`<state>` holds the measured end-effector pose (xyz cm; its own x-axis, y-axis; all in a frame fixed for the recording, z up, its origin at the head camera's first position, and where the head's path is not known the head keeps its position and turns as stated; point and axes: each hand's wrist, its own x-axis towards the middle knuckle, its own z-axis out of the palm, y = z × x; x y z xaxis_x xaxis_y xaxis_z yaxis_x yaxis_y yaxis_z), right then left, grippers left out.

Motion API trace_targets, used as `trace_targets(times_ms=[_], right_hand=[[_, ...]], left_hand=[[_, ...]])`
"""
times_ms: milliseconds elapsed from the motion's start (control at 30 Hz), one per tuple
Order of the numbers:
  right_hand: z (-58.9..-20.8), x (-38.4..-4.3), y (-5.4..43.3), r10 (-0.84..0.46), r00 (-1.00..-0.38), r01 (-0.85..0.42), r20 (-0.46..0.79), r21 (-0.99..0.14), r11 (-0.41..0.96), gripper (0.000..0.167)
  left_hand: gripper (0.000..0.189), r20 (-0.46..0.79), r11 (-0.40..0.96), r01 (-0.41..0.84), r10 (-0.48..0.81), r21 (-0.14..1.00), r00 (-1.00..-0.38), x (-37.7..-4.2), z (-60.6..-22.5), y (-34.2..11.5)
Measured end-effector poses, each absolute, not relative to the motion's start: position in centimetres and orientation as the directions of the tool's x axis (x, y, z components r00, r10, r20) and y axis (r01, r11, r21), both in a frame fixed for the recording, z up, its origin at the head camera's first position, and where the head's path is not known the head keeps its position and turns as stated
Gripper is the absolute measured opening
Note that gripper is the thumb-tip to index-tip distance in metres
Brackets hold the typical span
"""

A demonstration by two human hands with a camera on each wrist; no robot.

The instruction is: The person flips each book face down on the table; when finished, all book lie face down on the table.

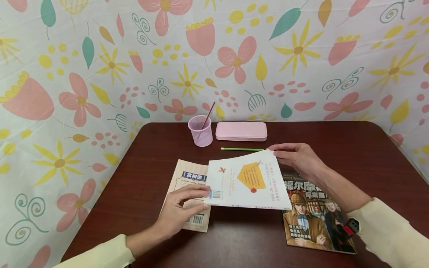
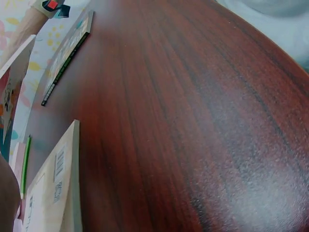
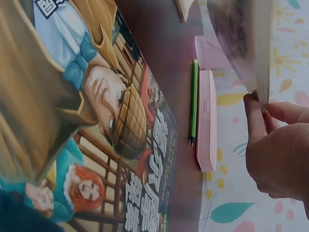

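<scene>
A white book [image 1: 231, 182] with an orange patch and a barcode is held above the table between both hands. The left hand [image 1: 181, 206] pinches its lower left corner, thumb below and fingers on top. At its upper right corner the right hand [image 1: 298, 158] grips the edge, seen also in the right wrist view as a hand [image 3: 280, 145] pinching the book's edge. Under the left hand lies a beige book [image 1: 187, 171], partly covered. Beneath the right forearm is an illustrated detective book [image 1: 308, 223]; the arm hides part of its cover.
A pink mesh cup [image 1: 202, 136] with a dark stick [image 1: 208, 115] stands at the back, beside a pink pencil case [image 1: 241, 131]. In front of the case lies a green pencil [image 1: 242, 149]. A flowered cloth [image 1: 134, 74] hangs behind the dark wooden table [image 1: 248, 245].
</scene>
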<state>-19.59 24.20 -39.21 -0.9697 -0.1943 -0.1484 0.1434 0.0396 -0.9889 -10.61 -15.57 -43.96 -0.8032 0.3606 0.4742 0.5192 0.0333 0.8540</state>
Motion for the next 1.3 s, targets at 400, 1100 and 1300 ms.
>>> trace_targets(times_ms=[400,1100,1300], right_hand=[[-39.9,-20.4,23.5,-0.174,-0.971,0.139,-0.165,-0.979,0.151,0.044],[-41.5,-22.2,22.4,-0.239,-0.959,0.098,-0.151,-0.971,0.218,0.04],[-42.0,-22.7,21.9,-0.21,-0.964,0.104,-0.163,-0.958,0.266,0.038]], left_hand=[[0.029,0.447,-0.005,0.492,0.427,0.871,-0.786,-9.9,-45.9,-14.6],[0.033,0.48,0.091,0.61,0.531,0.787,-0.699,-9.4,-47.8,-12.6],[0.034,0.501,0.083,0.646,0.56,0.759,-0.66,-9.4,-47.9,-11.9]])
